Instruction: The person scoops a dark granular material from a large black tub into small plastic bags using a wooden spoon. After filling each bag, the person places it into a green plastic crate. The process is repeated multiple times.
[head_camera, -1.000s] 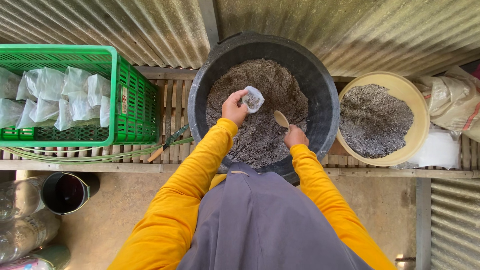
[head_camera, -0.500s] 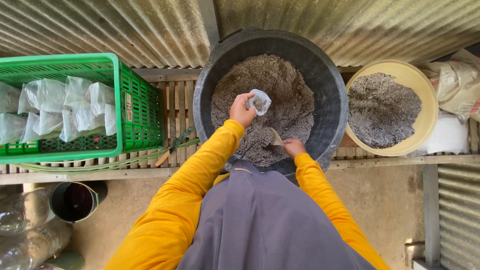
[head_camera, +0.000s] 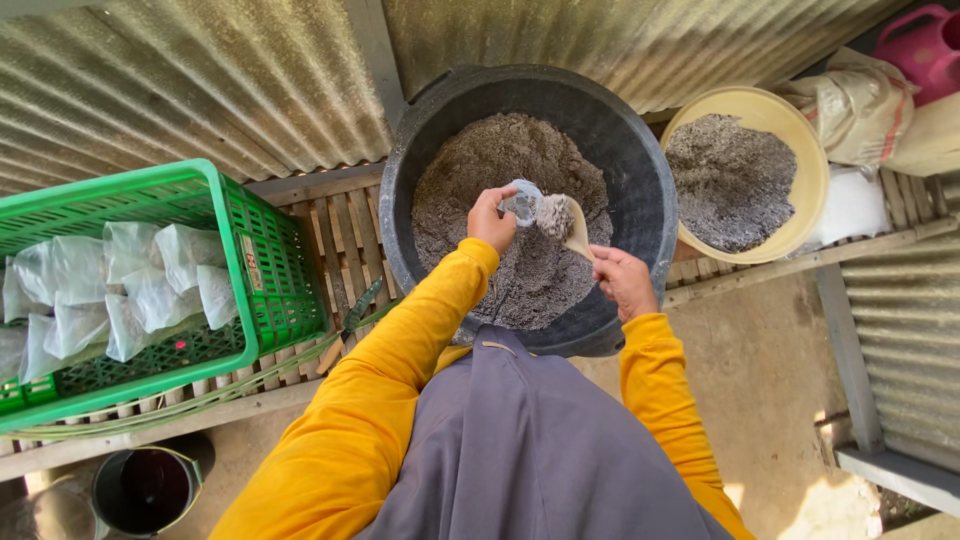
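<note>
A large black tub (head_camera: 640, 150) full of grey-brown soil stands on a slatted wooden bench. My left hand (head_camera: 490, 218) holds a small clear plastic bag (head_camera: 520, 200) open over the soil. My right hand (head_camera: 622, 282) grips a pale scoop (head_camera: 568, 222) heaped with soil, its bowl right at the bag's mouth. Both sleeves are yellow.
A green plastic crate (head_camera: 265, 265) with several filled clear bags sits at the left. A yellow basin (head_camera: 810, 165) of grey soil stands right of the tub, with a tan sack (head_camera: 855, 105) and a pink watering can (head_camera: 925, 40) beyond. Corrugated metal wall behind; a dark bucket (head_camera: 150, 490) below.
My right hand has lifted the scoop, loaded with soil, out of the tub up to the bag's mouth. The view has shifted a little to the left.
</note>
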